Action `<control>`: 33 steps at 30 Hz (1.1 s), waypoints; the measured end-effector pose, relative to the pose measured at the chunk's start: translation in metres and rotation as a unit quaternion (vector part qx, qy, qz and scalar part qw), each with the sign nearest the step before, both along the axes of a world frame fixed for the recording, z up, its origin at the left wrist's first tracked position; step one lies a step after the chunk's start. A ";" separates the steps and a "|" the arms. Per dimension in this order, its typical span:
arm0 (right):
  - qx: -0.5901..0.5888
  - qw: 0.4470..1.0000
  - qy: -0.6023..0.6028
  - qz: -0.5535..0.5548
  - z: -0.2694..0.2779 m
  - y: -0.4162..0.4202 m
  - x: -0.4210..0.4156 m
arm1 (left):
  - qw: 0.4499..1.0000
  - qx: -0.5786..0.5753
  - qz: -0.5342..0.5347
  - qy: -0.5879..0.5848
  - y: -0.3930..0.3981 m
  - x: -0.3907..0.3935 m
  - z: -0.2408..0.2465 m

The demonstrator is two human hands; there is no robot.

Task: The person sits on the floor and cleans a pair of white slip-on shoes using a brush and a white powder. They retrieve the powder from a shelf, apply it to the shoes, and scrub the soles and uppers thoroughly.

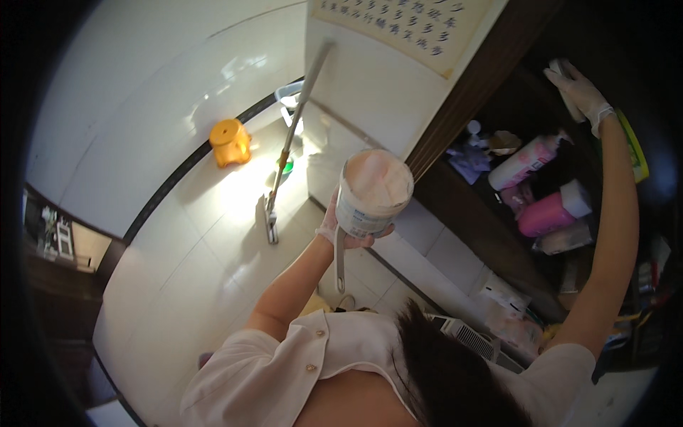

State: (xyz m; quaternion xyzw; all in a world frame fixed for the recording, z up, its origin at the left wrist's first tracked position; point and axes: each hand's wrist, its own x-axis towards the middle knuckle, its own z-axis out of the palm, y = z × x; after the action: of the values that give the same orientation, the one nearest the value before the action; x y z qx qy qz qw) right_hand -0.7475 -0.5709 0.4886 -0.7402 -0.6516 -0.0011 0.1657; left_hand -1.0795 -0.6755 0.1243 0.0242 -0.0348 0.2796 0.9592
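Note:
My left hand (358, 243), in a clear glove, supports a white round tub (363, 216) from below and behind. The tub is open and filled with pale pinkish paste or powder. A grey handle (340, 261) with a hole at its tip hangs down along the tub's near side; how it joins the tub is hidden. Up at the right, my right hand (581, 95), also gloved, reaches over a dark shelf unit. Its fingers lie around a pale flat object (572, 109), too dim to name further.
On the dark shelf (464, 208) lie a white-and-pink pump bottle (525, 163), a pink bottle (549, 214) and a yellow-green package (632, 144). A flat mop (291, 136) leans on the wall. Beyond it stand an orange plastic stool (230, 143) and a clear basin (288, 92).

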 end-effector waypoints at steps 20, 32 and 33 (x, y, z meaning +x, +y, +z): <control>-0.274 0.844 -0.217 0.407 -0.202 -0.064 -0.439 | 0.974 -0.040 0.219 0.035 -0.003 -0.234 -0.084; -0.276 0.771 -0.347 0.457 -0.234 -0.027 -0.620 | 0.950 -0.054 0.307 0.023 0.011 -0.394 -0.111; -0.256 0.762 -0.374 0.463 -0.239 -0.026 -0.628 | 0.951 -0.054 0.306 0.009 0.011 -0.402 -0.116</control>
State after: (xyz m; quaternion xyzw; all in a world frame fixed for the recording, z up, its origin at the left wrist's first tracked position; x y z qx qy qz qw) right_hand -1.3756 -0.5971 0.2496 -0.3047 -0.9012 -0.0340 -0.3063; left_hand -1.4814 -0.6647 0.0084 -0.0153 -0.0019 0.5605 0.8280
